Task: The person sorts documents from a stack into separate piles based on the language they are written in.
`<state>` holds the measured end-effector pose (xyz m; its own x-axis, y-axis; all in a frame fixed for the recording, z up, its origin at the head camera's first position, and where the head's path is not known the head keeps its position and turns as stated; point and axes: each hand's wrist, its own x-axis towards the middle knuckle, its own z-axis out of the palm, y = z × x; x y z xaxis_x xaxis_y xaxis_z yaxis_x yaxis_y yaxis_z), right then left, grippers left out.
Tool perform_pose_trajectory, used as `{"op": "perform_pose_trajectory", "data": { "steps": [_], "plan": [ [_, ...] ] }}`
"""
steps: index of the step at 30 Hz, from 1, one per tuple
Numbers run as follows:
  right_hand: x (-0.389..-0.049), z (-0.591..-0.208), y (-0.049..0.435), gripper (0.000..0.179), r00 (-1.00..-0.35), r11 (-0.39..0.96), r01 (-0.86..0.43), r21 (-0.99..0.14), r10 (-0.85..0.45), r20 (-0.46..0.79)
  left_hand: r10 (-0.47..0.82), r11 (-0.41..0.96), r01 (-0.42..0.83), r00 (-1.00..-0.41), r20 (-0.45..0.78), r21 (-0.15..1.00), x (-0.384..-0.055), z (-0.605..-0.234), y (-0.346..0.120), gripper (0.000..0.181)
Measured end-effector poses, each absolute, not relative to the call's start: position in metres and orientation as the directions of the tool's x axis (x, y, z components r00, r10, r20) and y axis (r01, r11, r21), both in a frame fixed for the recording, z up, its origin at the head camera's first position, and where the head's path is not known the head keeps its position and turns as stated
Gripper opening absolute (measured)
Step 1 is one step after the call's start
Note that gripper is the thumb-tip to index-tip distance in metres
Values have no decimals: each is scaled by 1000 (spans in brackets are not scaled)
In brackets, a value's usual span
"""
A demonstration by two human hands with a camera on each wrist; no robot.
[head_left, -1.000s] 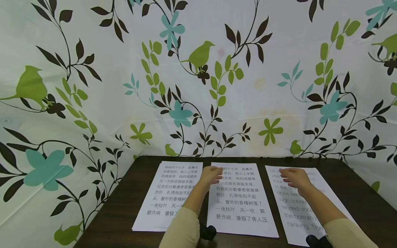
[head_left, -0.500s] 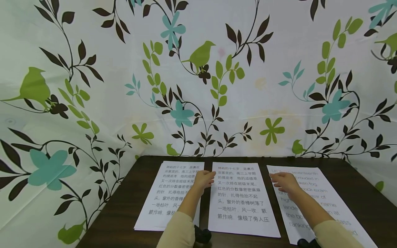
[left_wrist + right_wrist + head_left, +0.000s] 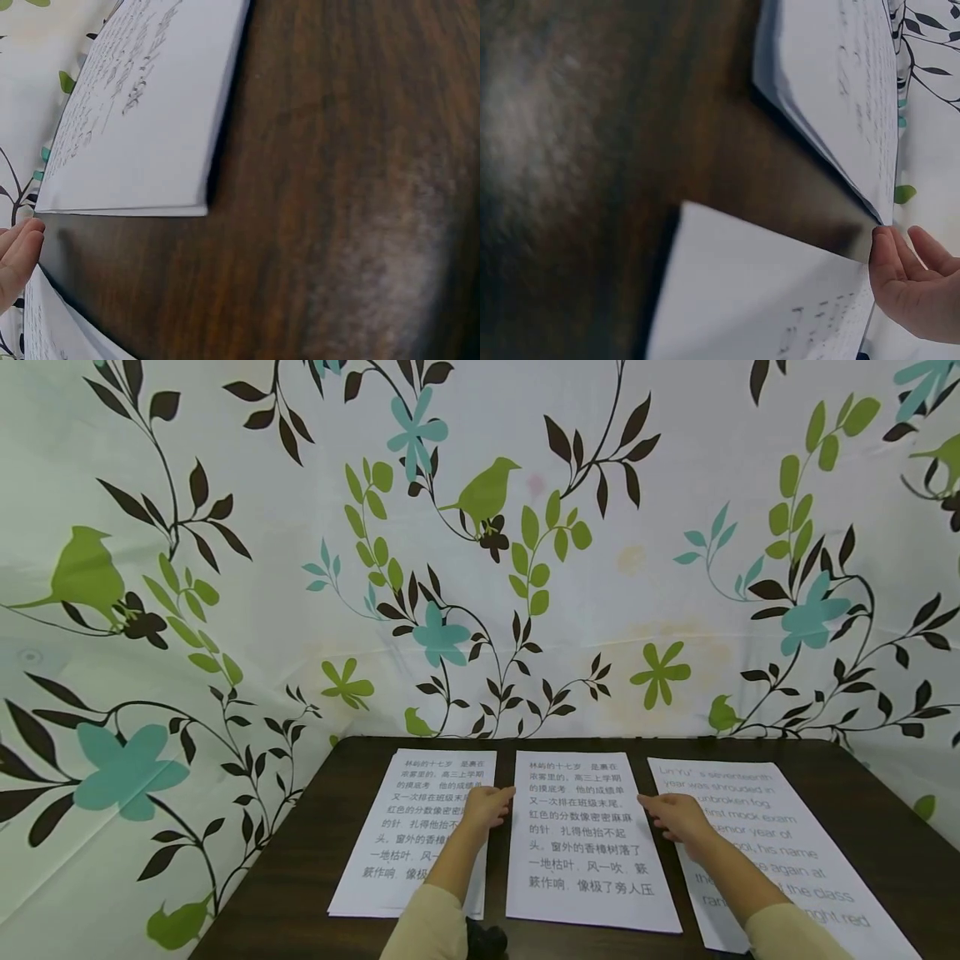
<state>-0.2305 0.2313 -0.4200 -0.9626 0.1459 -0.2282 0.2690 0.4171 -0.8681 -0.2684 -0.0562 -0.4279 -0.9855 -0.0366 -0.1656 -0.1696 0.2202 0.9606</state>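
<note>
Left stack (image 3: 397,827), Chinese print, first of three paper stacks on the dark bench (image 3: 300,860). Left hand (image 3: 483,810): fingers relaxed, nothing gripped, tips at the middle stack's left edge; can't tell if touching. Middle stack (image 3: 585,835), Chinese print, sits between the two hands. Right hand (image 3: 681,818): also released, fingers loosely extended, tips right at that stack's right edge, contact unclear. Right stack (image 3: 787,852), English print, partly under the right forearm in view.
</note>
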Motion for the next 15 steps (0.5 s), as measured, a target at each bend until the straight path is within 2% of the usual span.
{"op": "perform_pose_trajectory", "data": {
  "steps": [15],
  "plan": [
    [-226,-425,227,60,-969,413,247,-877,120,-217,1,201,-188,-981,-192,961,-262,-433,-55,45]
  ]
}}
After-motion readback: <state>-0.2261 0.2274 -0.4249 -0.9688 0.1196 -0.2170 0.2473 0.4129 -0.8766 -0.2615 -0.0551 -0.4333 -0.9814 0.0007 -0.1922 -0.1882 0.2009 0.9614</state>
